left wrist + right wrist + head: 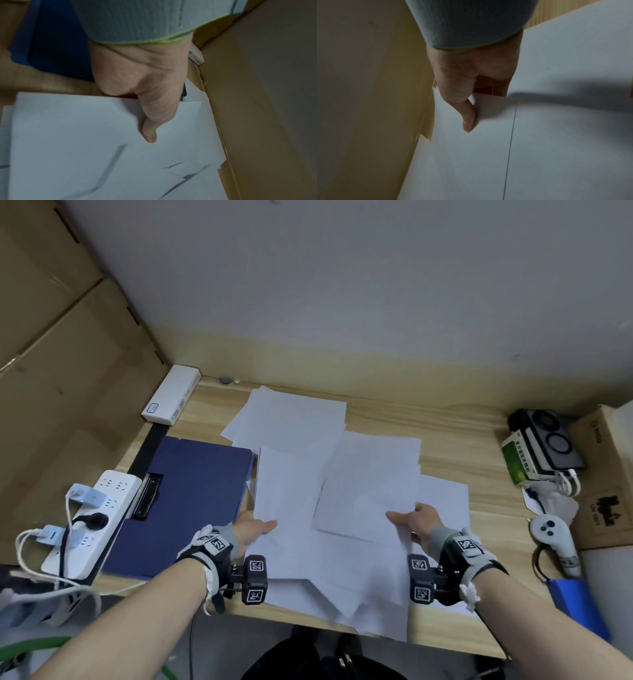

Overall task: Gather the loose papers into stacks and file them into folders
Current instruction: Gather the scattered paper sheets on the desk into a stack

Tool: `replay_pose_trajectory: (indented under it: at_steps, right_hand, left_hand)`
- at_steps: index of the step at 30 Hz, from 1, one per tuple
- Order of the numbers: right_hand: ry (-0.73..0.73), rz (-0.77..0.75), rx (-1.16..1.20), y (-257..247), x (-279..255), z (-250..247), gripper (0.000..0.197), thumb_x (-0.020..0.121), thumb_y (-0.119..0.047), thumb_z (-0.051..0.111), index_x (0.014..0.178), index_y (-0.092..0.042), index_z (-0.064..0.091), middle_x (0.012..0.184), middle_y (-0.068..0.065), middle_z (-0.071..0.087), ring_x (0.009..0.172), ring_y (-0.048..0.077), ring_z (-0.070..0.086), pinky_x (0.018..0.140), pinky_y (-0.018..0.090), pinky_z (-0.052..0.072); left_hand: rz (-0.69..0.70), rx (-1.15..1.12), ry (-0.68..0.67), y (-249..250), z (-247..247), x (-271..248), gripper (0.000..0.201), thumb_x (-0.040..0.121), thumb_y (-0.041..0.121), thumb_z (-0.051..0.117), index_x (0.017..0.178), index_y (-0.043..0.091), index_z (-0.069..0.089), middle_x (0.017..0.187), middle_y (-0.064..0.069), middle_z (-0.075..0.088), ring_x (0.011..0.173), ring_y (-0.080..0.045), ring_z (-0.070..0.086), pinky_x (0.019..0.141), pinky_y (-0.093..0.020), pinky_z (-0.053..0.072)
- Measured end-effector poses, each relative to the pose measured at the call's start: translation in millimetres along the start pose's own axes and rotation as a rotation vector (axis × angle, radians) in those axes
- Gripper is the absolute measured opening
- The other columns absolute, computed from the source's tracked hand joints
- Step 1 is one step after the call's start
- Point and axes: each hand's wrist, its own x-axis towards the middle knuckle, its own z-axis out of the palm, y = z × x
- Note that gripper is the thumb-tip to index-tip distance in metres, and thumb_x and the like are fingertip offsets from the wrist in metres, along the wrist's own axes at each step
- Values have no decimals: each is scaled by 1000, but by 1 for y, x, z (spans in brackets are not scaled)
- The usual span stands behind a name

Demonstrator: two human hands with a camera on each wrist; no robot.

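Several loose white papers (pixel 294 419) lie scattered over the middle of the wooden desk (pixel 462 433). My left hand (pixel 255 529) pinches the near left edge of one sheet (pixel 284 491), thumb on top (pixel 149 135), fingers hidden under the sheet (pixel 85 142). My right hand (pixel 411 520) pinches another sheet (pixel 370 484) at its near right corner, thumb on top (pixel 468 121) of the sheet (pixel 539 148). A dark blue folder (pixel 185 494) with a black clip lies shut at the left, beside my left hand.
A white power strip (pixel 89 518) with plugs and cables sits at the left edge. A white box (pixel 171 395) lies at the back left. Cardboard boxes (pixel 61 354) stand on the left. At the right are a black device (pixel 544 440), a green box, a white controller (pixel 551 532) and a blue item (pixel 579 604).
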Motion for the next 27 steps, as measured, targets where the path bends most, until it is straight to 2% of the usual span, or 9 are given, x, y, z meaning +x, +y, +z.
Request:
replay_pose_trajectory:
  at_steps: [3,5,8,10,13,18,22,25,27]
  right_hand:
    - [-43,17,-121,8,-2,12,32,67,-7,86,94,-4,69,91,11,75,84,31,70,80,44,55]
    - [-17,6,-135,13,3,24,38,64,-7,87,97,-4,69,95,13,75,90,33,71,87,48,57]
    - [24,-3,-117,22,5,40,38,63,-14,86,94,-3,67,92,13,72,82,29,70,77,44,59]
    - [21,-3,-52,25,2,55,21,69,-12,80,78,-6,62,76,11,67,61,23,62,58,35,54]
    - [-26,-29,-96,26,0,73,22,77,-15,76,84,-7,57,83,10,63,70,24,59,65,33,49]
    - [-35,-76,-147,23,-3,83,42,81,-16,75,116,-3,55,108,10,63,99,27,61,83,36,49]
    - [-30,-139,-77,-7,-10,67,49,77,-29,80,108,0,55,98,7,62,92,26,59,69,30,48]
    - [-127,-175,65,-41,-19,56,59,73,-29,84,114,6,60,113,10,70,105,29,67,93,43,54]
    - [-168,-250,163,-73,-27,50,46,74,-16,83,113,3,66,105,12,75,98,30,71,92,45,55]
  left_hand:
    - [-26,11,-20,-16,-1,23,92,72,37,81,144,6,32,135,-15,56,115,-34,61,94,-48,53]
    - [-47,-57,-69,-11,8,8,92,69,41,83,141,5,38,126,-14,64,108,-31,67,88,-45,57]
    - [-25,-51,-129,-10,22,-6,68,68,36,86,120,2,59,116,-15,70,102,-28,70,94,-45,55]
    - [-6,-10,-99,-17,28,-2,92,51,45,92,124,1,56,121,-15,68,108,-27,67,98,-45,52]
    - [-3,17,-37,-25,36,9,133,39,56,93,144,1,33,137,-14,54,125,-31,54,104,-47,46]
    - [35,10,-5,-4,49,-16,74,85,19,73,142,-1,31,143,-14,46,130,-31,47,105,-41,42]
    - [172,-97,-10,25,37,-28,40,84,13,73,119,7,53,120,-5,64,106,-23,62,95,-37,50]
    - [275,-160,-29,57,28,-39,36,80,13,78,110,12,59,112,-7,69,96,-21,67,92,-39,53]
    - [340,-189,-29,85,24,-51,39,78,12,80,111,7,61,112,-13,69,98,-26,69,93,-45,54]
